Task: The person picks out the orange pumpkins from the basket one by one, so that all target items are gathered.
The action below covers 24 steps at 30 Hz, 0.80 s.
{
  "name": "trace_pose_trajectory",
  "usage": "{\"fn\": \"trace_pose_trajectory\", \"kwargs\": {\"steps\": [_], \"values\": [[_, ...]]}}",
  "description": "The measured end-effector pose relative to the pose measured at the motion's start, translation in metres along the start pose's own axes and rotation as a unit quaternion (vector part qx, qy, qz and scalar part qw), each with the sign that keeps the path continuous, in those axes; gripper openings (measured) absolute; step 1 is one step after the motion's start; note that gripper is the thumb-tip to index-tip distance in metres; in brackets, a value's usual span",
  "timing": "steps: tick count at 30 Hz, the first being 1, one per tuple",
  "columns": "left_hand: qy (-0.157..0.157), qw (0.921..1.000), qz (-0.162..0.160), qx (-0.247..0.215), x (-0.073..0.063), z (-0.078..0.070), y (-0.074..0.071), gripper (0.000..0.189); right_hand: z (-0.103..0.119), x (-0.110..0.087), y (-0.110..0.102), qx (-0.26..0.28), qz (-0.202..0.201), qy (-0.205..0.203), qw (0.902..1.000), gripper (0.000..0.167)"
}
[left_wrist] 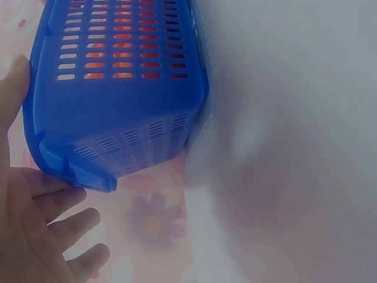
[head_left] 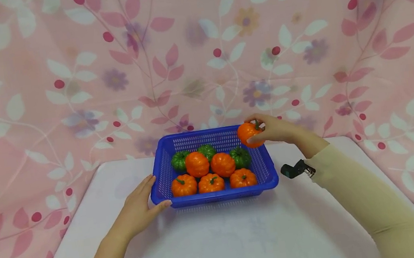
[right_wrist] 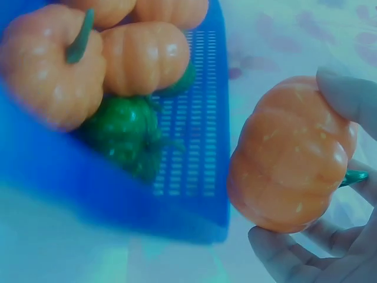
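My right hand (head_left: 273, 128) grips an orange toy pumpkin (head_left: 249, 134) with a green stem, thumb on one side and fingers on the other. It is held at the back right corner of a blue plastic basket (head_left: 216, 196), overlapping the rim in the head view. In the right wrist view the held pumpkin (right_wrist: 291, 156) shows its ribbed side, stem toward the palm. My left hand (head_left: 137, 210) touches the basket's front left corner, fingers extended along the left rim and thumb on the front rim. Several orange pumpkins (head_left: 211, 183) and three green ones (head_left: 240, 157) lie inside.
The basket stands on a white-covered table (head_left: 221, 240). A pink floral curtain (head_left: 197, 52) hangs behind and at both sides. Each wrist carries a small black camera mount (head_left: 292, 170), close to the basket's right side on the right arm.
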<state>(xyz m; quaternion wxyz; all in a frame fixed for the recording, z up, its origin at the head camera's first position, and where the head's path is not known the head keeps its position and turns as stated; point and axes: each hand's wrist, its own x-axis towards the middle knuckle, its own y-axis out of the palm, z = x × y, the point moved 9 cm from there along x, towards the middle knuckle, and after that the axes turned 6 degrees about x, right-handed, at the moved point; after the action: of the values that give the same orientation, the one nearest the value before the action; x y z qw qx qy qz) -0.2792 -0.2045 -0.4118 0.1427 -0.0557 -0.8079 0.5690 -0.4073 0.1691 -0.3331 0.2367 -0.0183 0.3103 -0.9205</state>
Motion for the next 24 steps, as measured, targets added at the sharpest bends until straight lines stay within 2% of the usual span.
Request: {"fn": "trace_pose_trajectory", "kwargs": {"steps": [6,15,19,24], "values": [[-0.001,1.0000,0.001,-0.007,-0.001,-0.001,0.000,0.098,-0.014,-0.025,-0.016,-0.021,-0.019,0.012,0.9995,0.072],[-0.013,0.9998,0.016,-0.006,-0.002,0.004,0.004,0.103,-0.046,-0.053,-0.038,-0.041,-0.057,0.035,0.9969,0.079],[-0.016,0.9997,0.019,-0.008,-0.002,0.005,0.004,0.104,-0.064,-0.061,-0.042,-0.063,-0.076,0.041,0.9943,0.081],[-0.013,0.9997,0.018,-0.012,-0.001,0.004,0.001,0.102,-0.103,-0.056,-0.037,-0.065,-0.087,0.051,0.9928,0.077]]}}
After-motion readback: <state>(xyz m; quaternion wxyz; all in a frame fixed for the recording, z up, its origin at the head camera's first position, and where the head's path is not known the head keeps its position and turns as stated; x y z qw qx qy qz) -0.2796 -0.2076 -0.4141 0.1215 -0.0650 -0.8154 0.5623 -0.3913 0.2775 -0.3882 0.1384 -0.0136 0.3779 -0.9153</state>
